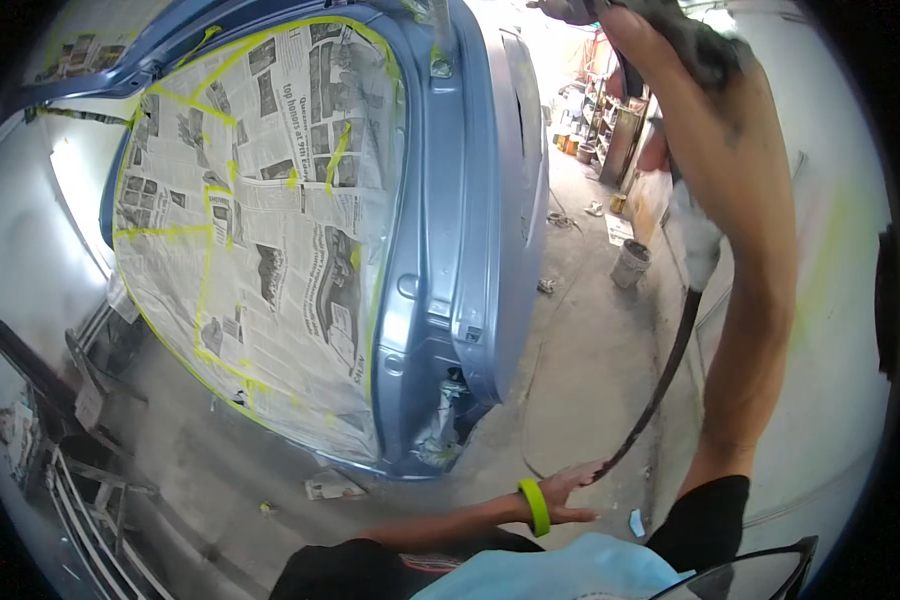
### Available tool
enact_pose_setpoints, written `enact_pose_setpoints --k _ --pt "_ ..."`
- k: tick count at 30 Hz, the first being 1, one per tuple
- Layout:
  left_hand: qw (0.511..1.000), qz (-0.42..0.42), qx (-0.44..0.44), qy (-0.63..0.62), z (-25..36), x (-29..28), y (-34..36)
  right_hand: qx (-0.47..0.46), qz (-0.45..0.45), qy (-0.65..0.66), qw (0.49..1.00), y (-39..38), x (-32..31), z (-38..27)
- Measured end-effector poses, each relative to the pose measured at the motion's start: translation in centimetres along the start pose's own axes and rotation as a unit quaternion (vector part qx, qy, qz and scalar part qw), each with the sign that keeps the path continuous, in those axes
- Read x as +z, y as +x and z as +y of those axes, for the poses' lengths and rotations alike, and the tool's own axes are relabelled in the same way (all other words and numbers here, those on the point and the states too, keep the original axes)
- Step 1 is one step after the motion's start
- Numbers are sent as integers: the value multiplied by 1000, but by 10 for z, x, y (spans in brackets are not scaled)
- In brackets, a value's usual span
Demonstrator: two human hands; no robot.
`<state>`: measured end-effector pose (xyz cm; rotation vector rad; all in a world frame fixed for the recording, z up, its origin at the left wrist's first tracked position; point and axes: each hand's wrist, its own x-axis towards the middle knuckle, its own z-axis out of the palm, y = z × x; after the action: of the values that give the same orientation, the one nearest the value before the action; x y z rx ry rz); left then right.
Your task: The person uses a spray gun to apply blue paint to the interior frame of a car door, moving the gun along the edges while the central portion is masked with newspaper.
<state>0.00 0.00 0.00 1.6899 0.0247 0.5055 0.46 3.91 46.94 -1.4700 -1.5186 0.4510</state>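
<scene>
My right hand (660,60), raised at the top right, is closed round what looks like a spray gun (570,10). The gun is dark and partly cut off by the upper edge. From a whitish fitting (702,250) below that hand, a dark hose (662,385) curves down to my left hand (568,488). The left fingers hold the hose low in front of me, with the thumb stretched out. A yellow-green band (534,507) circles my left wrist. To the left stands a blue car body (452,200), its large opening covered with newspaper (270,210) and edged with yellow-green tape.
A pale wall (835,290) runs close along my right. Farther back are a bucket (631,264), loose items on the concrete floor (590,350) and crowded shelves (625,130). A metal rack (80,500) stands at lower left; a paper scrap (332,487) lies below the car.
</scene>
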Motion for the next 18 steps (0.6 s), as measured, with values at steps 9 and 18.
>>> enact_pose_setpoints --k 9,18 --pt "996 -73 -45 20 -51 2 -47 -145 253 -126 948 -51 85 23" --pt "973 -123 180 -74 25 1 -121 -133 215 -310 917 -32 179 -55"
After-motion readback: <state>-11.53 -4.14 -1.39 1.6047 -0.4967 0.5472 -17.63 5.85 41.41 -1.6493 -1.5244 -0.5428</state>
